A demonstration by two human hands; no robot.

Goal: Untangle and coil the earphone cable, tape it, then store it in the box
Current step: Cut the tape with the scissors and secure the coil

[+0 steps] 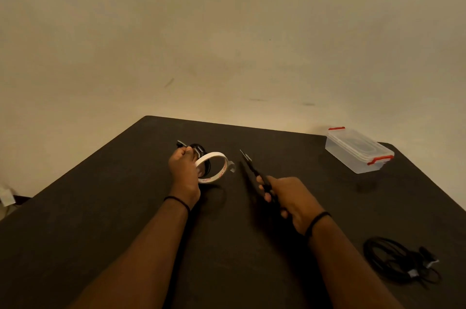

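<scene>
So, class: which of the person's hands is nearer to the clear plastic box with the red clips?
Right. The right hand, holding the scissors, is mid-table with the box beyond it to its right. The left hand, holding the tape roll, is farther left.

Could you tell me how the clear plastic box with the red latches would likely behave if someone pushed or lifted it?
The box looks thin-walled, so it is probably light and would likely slide on the dark table rather than tip, being low and wide. Its lid appears latched by red clips, so it should stay shut when lifted. A dark shape shows inside; what it is I cannot tell.
</scene>
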